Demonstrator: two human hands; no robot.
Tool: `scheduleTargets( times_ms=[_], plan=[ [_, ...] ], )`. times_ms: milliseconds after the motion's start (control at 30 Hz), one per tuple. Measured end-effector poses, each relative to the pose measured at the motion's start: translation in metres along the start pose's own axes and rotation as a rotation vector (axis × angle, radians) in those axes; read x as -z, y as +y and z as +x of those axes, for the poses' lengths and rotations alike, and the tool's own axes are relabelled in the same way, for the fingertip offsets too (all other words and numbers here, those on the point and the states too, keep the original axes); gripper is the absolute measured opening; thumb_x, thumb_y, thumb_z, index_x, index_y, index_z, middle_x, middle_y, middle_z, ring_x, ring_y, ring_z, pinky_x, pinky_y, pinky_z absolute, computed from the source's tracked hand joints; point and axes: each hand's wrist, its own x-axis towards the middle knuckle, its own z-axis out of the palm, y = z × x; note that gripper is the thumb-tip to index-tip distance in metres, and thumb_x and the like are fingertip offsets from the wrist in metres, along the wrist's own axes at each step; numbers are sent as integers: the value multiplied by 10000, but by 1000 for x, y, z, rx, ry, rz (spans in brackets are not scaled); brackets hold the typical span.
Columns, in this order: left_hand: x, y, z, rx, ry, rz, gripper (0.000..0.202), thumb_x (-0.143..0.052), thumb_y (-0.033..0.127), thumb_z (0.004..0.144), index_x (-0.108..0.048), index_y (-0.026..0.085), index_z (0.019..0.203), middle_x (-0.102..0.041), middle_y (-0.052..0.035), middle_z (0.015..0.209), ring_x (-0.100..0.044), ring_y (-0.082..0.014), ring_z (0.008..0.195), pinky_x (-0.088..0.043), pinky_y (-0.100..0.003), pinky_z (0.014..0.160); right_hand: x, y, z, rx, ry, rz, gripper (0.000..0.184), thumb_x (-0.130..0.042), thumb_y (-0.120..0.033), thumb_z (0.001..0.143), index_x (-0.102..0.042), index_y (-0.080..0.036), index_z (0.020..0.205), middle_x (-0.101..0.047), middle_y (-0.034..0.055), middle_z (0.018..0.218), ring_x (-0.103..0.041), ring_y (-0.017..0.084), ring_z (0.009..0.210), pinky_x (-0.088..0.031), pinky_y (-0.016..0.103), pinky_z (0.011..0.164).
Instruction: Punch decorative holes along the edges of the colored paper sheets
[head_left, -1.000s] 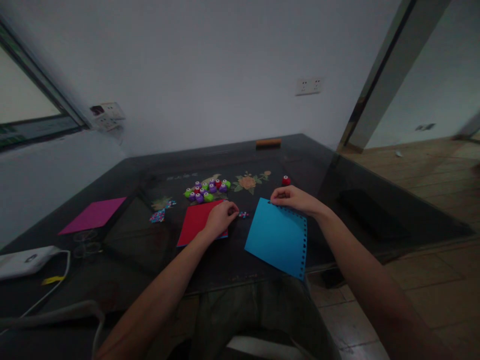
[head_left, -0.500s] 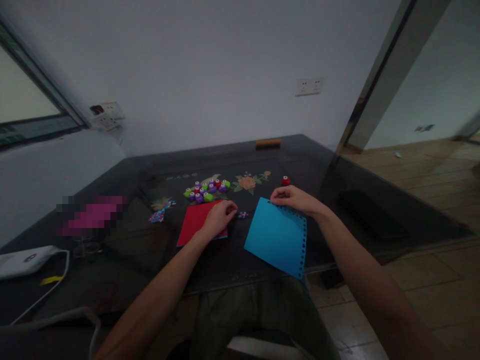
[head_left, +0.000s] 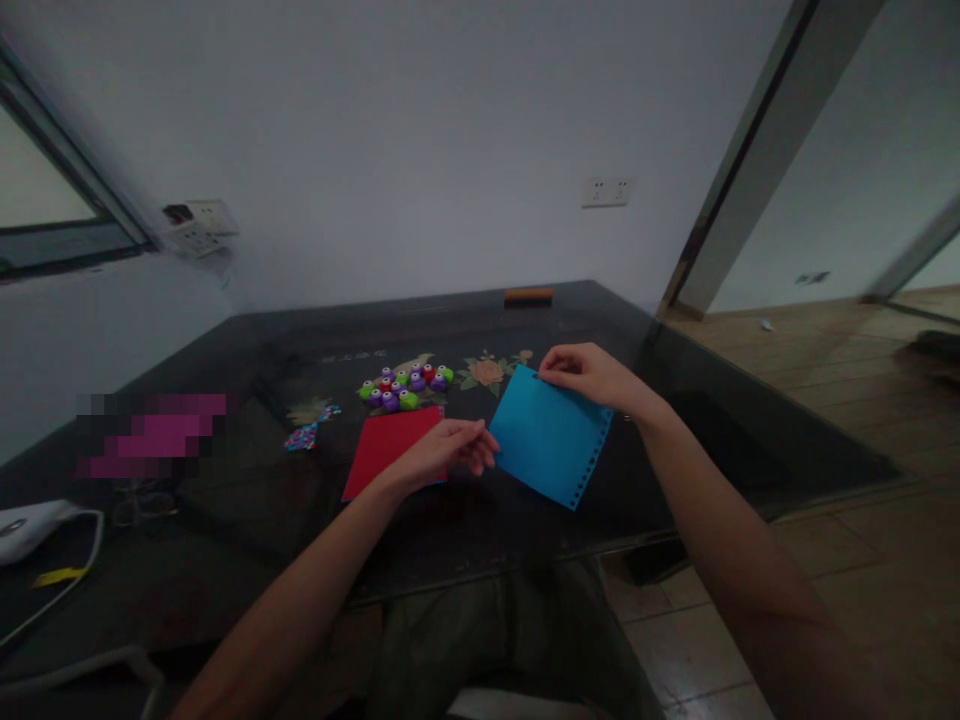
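Note:
My right hand (head_left: pixel 589 378) pinches the upper edge of a bright blue sheet of paper (head_left: pixel 551 440), which has punched holes along its right side. The sheet is tilted above the dark tabletop. Close to its left edge is my left hand (head_left: pixel 459 447), fingers loosely curled and apart; whether the fingertips touch the paper I cannot tell. Under my left wrist lies a red square sheet (head_left: pixel 394 445) with a thin blue edge showing at its lower side. Behind it sit several small round purple, green and red pieces with eye-like white dots (head_left: pixel 405 385).
Small pink-and-blue pieces (head_left: pixel 301 437) lie left of the red sheet. Farther left are a blurred pink item (head_left: pixel 161 435) and a white device (head_left: pixel 34 525) with a cable. A brown bar (head_left: pixel 528 296) lies by the wall, and a dark flat object (head_left: pixel 724 435) at the right.
My left hand has come off the red sheet and moved right to the blue sheet's edge. My right hand has raised the blue sheet and shifted it slightly left. The view has shifted a little.

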Motion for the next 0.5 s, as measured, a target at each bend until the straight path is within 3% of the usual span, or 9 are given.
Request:
scheduleTargets(
  times_ms=[133, 200, 300, 400, 500],
  plan=[
    [-11, 0, -2, 76, -94, -314, 577, -395, 574, 873, -653, 77, 1017, -685, -159, 958, -642, -184, 786, -469, -300, 737, -3, -41, -13, 217, 145, -312, 124, -543, -256, 844, -626, -165, 829, -659, 30, 757, -599, 148, 686, -426, 253, 623],
    [-15, 3, -2, 87, -111, -488, 681, -327, 646, 854, -618, 81, 1100, -658, -180, 1073, -635, -229, 915, -466, -343, 805, -18, -51, -23, 359, 179, -472, 136, -508, -227, 874, -631, -169, 874, -678, 46, 801, -614, 152, 707, -439, 264, 656],
    [-17, 8, -4, 54, -80, -672, 706, -308, 677, 838, -580, 104, 1149, -647, -168, 1120, -614, -262, 996, -451, -409, 874, -50, -47, -35, 674, 202, -645, 178, -472, -180, 893, -646, -167, 858, -696, 68, 840, -630, 167, 769, -463, 293, 723],
    [-16, 8, -3, 52, 61, -724, 472, -396, 474, 908, -559, 116, 1168, -667, -130, 1088, -643, -214, 898, -470, -398, 867, -77, -28, -40, 860, 239, -672, 175, -488, -146, 884, -657, -190, 864, -707, 55, 892, -635, 166, 829, -475, 317, 785],
    [-15, 6, 0, 52, 248, -691, 324, -446, 244, 907, -559, 77, 1160, -677, -135, 1063, -658, -174, 802, -501, -337, 831, -87, -12, -41, 852, 288, -582, 107, -561, -188, 854, -661, -218, 877, -705, 44, 947, -626, 184, 929, -455, 374, 898]
  ],
)
